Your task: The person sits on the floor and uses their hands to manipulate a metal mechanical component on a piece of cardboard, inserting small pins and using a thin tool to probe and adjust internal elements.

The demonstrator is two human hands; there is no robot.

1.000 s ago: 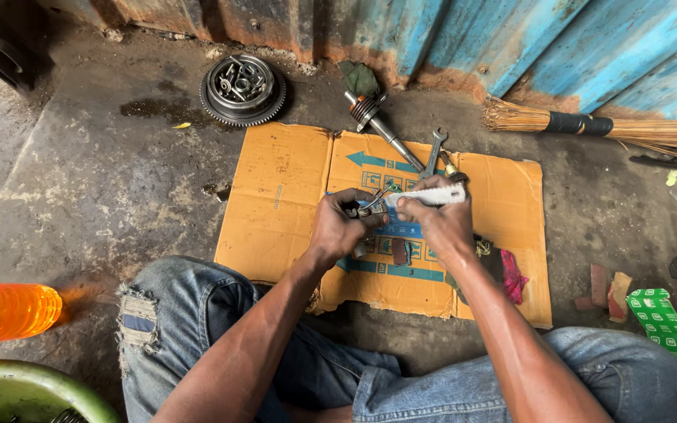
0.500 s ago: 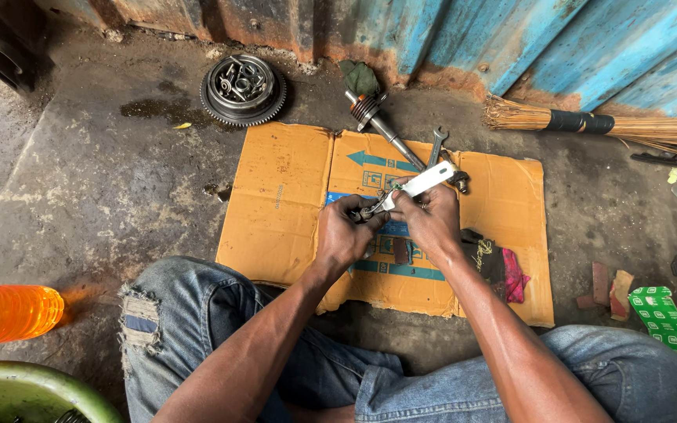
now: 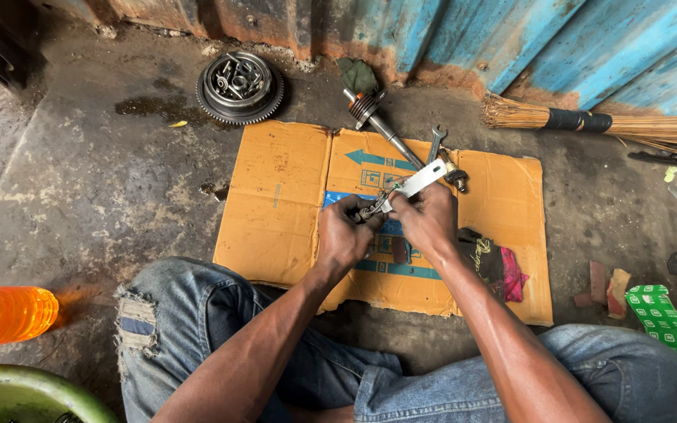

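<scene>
Head view: both hands meet above the cardboard sheet point(image 3: 276, 204) on the floor. The left hand point(image 3: 344, 235) is closed round a small metal part point(image 3: 370, 210). The right hand point(image 3: 426, 218) is closed on a flat silver tool point(image 3: 417, 182), its long axis running up-right, away from the left hand's grip. Both hands lie equally near the part.

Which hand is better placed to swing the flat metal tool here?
Right. The right hand grips the flat metal tool along its handle, while the left hand pinches the small part at its tip.
</scene>
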